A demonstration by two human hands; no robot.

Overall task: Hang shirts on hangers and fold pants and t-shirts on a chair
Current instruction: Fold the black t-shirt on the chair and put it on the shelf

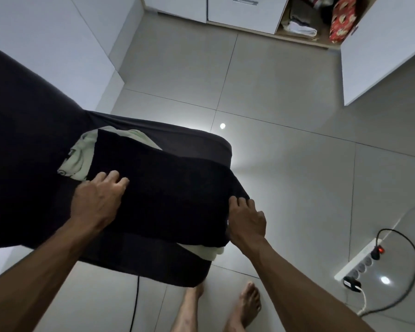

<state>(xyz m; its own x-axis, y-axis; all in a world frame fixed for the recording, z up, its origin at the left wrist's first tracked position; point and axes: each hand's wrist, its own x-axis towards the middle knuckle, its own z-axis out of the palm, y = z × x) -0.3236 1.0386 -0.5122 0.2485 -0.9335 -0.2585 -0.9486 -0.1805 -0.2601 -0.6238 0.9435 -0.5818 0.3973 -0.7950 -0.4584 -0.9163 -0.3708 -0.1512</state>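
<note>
A dark garment is spread on the chair at frame centre, pressed by the left hand with bent fingers. Its right edge is pinched by the right hand; grey floor tiles are seen around.

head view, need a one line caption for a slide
Both hands, left and right, press a dark folded garment flat atop a pale green one on a chair.

Place: a room in a home, most likely a bedroom or dressing corner.
Floor: large glossy grey tiles, with bare feet standing on them.
Storage: white cupboard along the far wall, one door open on folded linen and a red patterned bag.
Seat: dark fabric-covered chair with folded clothes on it.
Power: white power strip on the floor, cables plugged in.
</note>
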